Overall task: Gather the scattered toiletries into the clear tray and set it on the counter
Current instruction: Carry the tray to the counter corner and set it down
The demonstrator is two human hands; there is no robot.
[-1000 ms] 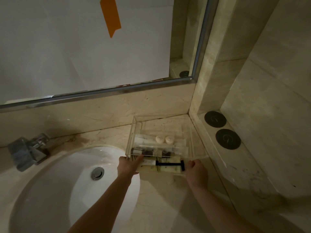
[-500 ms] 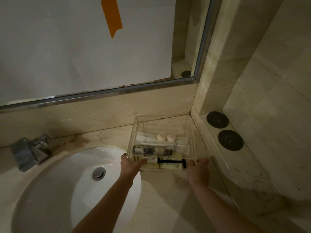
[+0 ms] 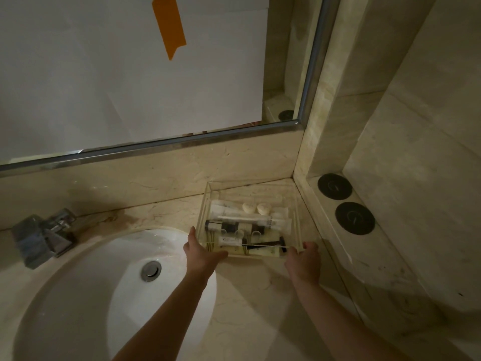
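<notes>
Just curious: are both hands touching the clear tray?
Touching. The head view shows the left hand and right hand gripping the clear tray's near corners.

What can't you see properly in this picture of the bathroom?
- Head view: labels on the small bottles in the clear plastic tray are too small and dim.
- Right hand fingertips, hidden behind the tray's corner.
- Grey metal tap: blurred.
- Mirror: mostly covered by white paper.
</notes>
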